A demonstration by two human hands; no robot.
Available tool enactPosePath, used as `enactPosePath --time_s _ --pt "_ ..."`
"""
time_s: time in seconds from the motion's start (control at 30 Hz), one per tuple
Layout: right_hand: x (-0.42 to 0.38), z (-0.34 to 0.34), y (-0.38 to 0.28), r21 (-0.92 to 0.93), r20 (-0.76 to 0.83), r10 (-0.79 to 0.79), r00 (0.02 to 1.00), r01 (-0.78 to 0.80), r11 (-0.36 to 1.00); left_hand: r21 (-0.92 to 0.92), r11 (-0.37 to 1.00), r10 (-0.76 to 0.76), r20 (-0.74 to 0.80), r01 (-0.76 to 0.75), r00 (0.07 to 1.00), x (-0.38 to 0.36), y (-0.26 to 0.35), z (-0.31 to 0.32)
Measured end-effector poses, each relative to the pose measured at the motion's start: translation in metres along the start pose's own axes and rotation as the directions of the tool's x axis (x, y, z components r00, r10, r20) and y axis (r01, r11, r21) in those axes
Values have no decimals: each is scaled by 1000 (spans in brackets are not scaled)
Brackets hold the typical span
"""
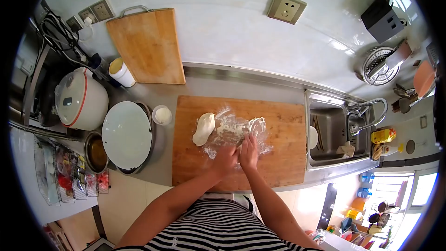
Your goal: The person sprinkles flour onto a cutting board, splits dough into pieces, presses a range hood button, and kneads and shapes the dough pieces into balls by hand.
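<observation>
A wooden board (283, 158) lies on the counter, with white flour (232, 125) spread over its middle. On the left part of the flour rests a pale, elongated lump of dough (203, 129). My left hand (226, 158) and my right hand (249, 151) are close together at the near edge of the flour, fingers bent inward. Between them a small bit of pale dough seems to show, mostly hidden by the fingers. The larger lump lies to the left of both hands, touched by neither.
Left of the board are a small cup of white powder (162, 115), a large white basin (127, 135), a metal bowl (96, 152) and a rice cooker (82, 98). Another board (148, 46) leans on the wall. A sink (327, 132) with a faucet (371, 107) is at the right.
</observation>
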State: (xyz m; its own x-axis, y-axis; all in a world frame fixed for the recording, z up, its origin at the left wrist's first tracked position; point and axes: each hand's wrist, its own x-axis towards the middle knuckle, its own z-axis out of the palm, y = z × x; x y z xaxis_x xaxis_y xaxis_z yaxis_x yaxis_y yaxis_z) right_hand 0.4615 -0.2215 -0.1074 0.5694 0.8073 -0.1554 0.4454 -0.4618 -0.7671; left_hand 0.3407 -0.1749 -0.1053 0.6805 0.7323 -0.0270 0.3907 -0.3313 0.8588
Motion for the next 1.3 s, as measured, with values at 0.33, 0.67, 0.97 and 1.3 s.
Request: enactPosePath --time_s 0.33,0.67,0.97,1.3 --pt "37 4 -4 -318 -114 -85 990 45 947 84 996 -28 -69 34 997 7 17 -16" --pt "17 -4 4 -418 -54 -167 984 130 899 124 992 -5 -173 27 985 -9 31 -17" --pt "-3 -6 0 -101 -36 -9 999 5 995 19 995 94 127 -97 987 0 -1 6" --pt "42 -2 0 -421 -53 -86 995 56 905 75 996 -44 -45 47 998 13 11 -12"
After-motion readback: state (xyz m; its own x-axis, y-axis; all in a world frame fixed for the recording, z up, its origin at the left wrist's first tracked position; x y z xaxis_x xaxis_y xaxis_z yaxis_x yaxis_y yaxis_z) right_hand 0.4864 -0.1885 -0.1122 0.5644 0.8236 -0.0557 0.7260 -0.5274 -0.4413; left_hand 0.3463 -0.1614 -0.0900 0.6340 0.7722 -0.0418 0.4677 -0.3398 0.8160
